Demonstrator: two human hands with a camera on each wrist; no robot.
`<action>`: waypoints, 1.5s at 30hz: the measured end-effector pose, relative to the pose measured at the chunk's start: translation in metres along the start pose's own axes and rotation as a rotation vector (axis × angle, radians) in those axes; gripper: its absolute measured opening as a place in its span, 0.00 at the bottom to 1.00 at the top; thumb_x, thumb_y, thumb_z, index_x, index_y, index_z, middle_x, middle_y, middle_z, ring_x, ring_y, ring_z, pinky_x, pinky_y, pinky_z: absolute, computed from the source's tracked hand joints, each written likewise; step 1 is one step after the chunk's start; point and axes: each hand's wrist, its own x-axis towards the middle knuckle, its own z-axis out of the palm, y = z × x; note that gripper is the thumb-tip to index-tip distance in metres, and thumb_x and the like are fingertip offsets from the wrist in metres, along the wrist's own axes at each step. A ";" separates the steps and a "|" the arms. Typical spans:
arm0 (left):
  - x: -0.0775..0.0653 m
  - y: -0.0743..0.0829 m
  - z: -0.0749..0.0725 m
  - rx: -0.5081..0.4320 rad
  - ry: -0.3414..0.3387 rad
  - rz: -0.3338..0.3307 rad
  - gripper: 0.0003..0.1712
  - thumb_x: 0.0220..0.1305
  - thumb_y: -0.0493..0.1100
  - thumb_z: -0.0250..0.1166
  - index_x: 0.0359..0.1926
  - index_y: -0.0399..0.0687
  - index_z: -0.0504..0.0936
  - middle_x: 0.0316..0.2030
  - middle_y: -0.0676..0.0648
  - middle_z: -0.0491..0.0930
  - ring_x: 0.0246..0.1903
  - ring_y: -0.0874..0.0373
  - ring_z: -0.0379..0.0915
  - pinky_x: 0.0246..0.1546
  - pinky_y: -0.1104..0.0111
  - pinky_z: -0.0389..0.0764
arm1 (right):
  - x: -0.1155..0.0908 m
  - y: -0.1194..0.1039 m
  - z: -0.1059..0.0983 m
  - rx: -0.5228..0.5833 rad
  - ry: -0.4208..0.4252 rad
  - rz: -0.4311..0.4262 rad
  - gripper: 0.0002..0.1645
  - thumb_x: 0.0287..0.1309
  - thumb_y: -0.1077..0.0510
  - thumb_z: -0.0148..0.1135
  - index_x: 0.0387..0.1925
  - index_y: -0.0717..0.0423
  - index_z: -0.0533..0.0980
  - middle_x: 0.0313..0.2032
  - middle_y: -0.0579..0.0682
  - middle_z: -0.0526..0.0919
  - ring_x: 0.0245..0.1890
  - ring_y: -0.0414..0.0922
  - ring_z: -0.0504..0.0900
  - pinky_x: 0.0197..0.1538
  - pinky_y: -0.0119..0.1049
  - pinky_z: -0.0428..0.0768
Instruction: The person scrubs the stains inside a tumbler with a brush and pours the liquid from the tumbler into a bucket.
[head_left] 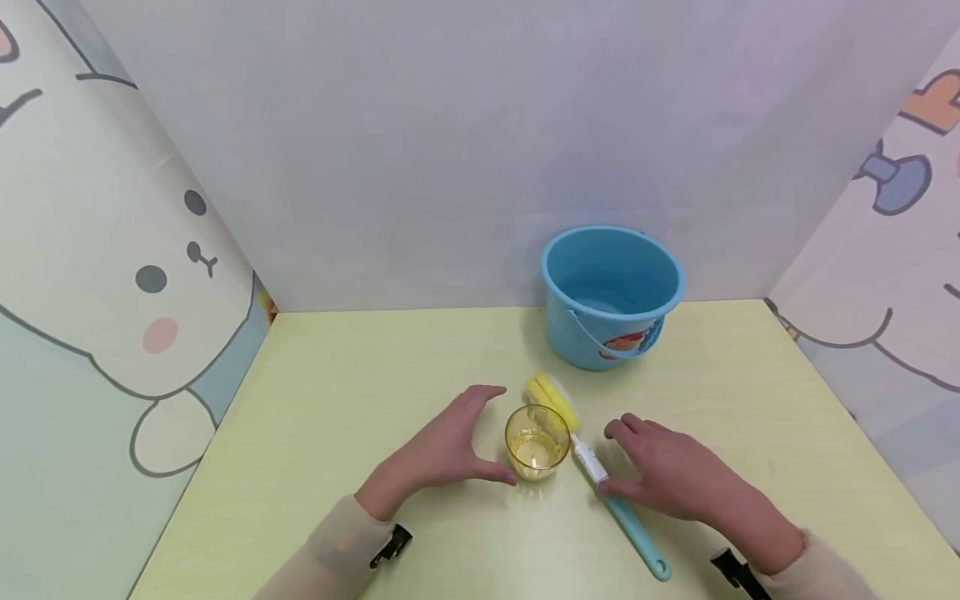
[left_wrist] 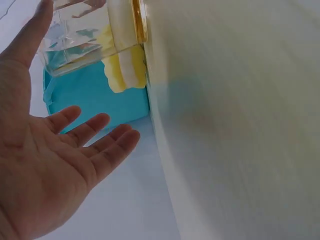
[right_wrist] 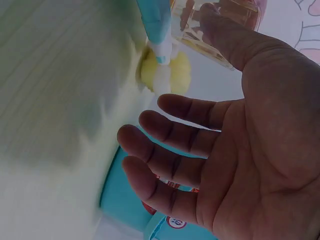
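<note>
An amber-tinted glass [head_left: 537, 446] stands upright on the table between my two hands. My left hand [head_left: 450, 442] is just left of it, thumb and fingers spread apart with nothing held. Right of the glass, a sponge bottle brush lies slantwise, its yellow sponge head [head_left: 552, 400] behind the glass and its blue handle [head_left: 637, 537] towards the front. My right hand [head_left: 667, 471] hovers beside and over the brush, thumb overlapping the handle in the head view. In the right wrist view its fingers [right_wrist: 170, 160] are loosely bent around nothing.
Near the back wall, a blue bucket [head_left: 566, 333] stands behind the brush and glass, its handle hanging down at the front. The pale table [head_left: 337, 400] meets a plain back wall [head_left: 375, 167], with cartoon-printed panels at both sides.
</note>
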 end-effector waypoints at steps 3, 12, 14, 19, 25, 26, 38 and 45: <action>0.003 0.002 0.005 -0.042 -0.019 0.006 0.70 0.44 0.65 0.87 0.80 0.49 0.60 0.75 0.48 0.65 0.73 0.49 0.65 0.73 0.54 0.68 | 0.001 -0.002 0.005 0.009 -0.028 -0.003 0.37 0.54 0.27 0.76 0.49 0.49 0.76 0.38 0.39 0.74 0.32 0.36 0.73 0.33 0.35 0.79; 0.009 0.008 0.015 -0.114 -0.056 0.014 0.65 0.46 0.62 0.88 0.78 0.49 0.63 0.71 0.51 0.69 0.66 0.53 0.71 0.65 0.57 0.76 | 0.004 -0.006 0.013 0.032 -0.107 0.016 0.33 0.52 0.29 0.78 0.41 0.45 0.73 0.30 0.37 0.68 0.25 0.35 0.68 0.27 0.31 0.71; 0.010 0.009 0.017 -0.126 -0.062 0.023 0.64 0.46 0.61 0.88 0.78 0.49 0.63 0.70 0.52 0.70 0.65 0.56 0.71 0.64 0.58 0.77 | 0.004 -0.006 0.014 0.028 -0.117 0.021 0.32 0.52 0.30 0.78 0.40 0.45 0.73 0.29 0.37 0.67 0.24 0.36 0.68 0.26 0.31 0.70; 0.012 0.012 0.019 -0.142 -0.070 0.036 0.62 0.47 0.58 0.88 0.77 0.49 0.64 0.68 0.53 0.72 0.61 0.59 0.72 0.62 0.60 0.79 | 0.002 -0.007 0.015 0.031 -0.124 0.025 0.29 0.55 0.34 0.79 0.38 0.44 0.71 0.28 0.37 0.67 0.23 0.35 0.67 0.26 0.31 0.69; 0.015 0.015 0.021 -0.135 -0.072 0.034 0.61 0.47 0.56 0.88 0.76 0.48 0.65 0.66 0.52 0.74 0.61 0.60 0.73 0.63 0.63 0.77 | 0.000 -0.006 0.016 0.059 -0.115 0.015 0.26 0.58 0.39 0.79 0.36 0.43 0.69 0.27 0.37 0.65 0.22 0.35 0.65 0.24 0.32 0.66; 0.016 0.015 0.021 -0.132 -0.073 0.035 0.61 0.47 0.56 0.89 0.76 0.49 0.65 0.66 0.52 0.74 0.62 0.60 0.73 0.64 0.63 0.77 | 0.000 -0.005 0.016 0.059 -0.113 0.017 0.26 0.58 0.40 0.79 0.36 0.43 0.69 0.26 0.37 0.65 0.22 0.35 0.64 0.25 0.32 0.66; 0.017 0.014 0.024 -0.141 -0.078 0.050 0.58 0.49 0.56 0.88 0.75 0.48 0.66 0.62 0.51 0.78 0.60 0.59 0.76 0.60 0.65 0.78 | 0.000 -0.002 0.016 0.029 -0.069 0.022 0.22 0.60 0.51 0.78 0.35 0.47 0.69 0.23 0.38 0.66 0.21 0.37 0.65 0.25 0.34 0.68; 0.017 0.013 0.024 -0.133 -0.076 0.047 0.58 0.50 0.56 0.87 0.75 0.47 0.65 0.61 0.51 0.78 0.59 0.59 0.76 0.60 0.65 0.78 | 0.001 0.000 0.014 0.010 -0.048 0.038 0.20 0.60 0.55 0.76 0.34 0.48 0.68 0.22 0.38 0.66 0.20 0.38 0.64 0.25 0.34 0.68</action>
